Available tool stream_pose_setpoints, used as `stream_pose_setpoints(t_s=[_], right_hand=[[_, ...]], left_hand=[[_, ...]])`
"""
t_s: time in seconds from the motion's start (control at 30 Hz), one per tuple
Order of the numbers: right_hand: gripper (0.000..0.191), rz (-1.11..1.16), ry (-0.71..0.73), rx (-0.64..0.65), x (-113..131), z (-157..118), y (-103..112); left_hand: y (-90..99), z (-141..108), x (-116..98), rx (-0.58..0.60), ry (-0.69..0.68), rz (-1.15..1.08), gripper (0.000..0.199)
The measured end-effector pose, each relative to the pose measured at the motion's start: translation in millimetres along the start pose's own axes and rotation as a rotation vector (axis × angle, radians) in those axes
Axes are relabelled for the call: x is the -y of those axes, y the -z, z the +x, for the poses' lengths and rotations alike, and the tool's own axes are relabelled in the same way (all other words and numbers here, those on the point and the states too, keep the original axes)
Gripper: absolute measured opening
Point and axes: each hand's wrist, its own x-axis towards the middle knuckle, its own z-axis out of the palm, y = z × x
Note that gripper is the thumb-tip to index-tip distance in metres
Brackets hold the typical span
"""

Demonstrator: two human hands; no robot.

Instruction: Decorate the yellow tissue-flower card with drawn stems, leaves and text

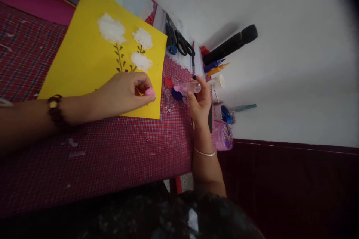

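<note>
My left hand [130, 89] is closed in a pinch on a small pink piece of what looks like sponge [150, 92], just over the lower right part of a yellow sheet [75, 52]. White fluffy blossoms [111, 28] and brown stems with dark leaves [120, 59] show on that sheet. In my right hand [200, 104] is a small clear bottle [193, 87], tilted to the left, with pink at its lower end. Beneath it lies a clear flower-shaped palette [169, 98] with red and dark blue paint in its wells.
Scissors with black handles [183, 43] lie behind the palette. Along the wall stand a black cylinder [230, 44], paint tubes [217, 68], a white cup [220, 81] and a pink tub [224, 136]. Paper scraps [73, 142] dot the checked tablecloth [134, 157].
</note>
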Motion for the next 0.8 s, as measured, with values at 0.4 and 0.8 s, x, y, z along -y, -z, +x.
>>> stream_pose_setpoints(t_s=[0.4, 0.8], right_hand=[[0.049, 0.201, -0.119, -0.198, -14, 2, 2], [0.049, 0.237, -0.189, -0.188, -21, 0, 0]], left_hand=[[-1.1, 0, 1, -0.005, -0.013, -0.001, 0.03], [-2.6, 0, 4, -0.018, -0.018, -0.015, 0.028]])
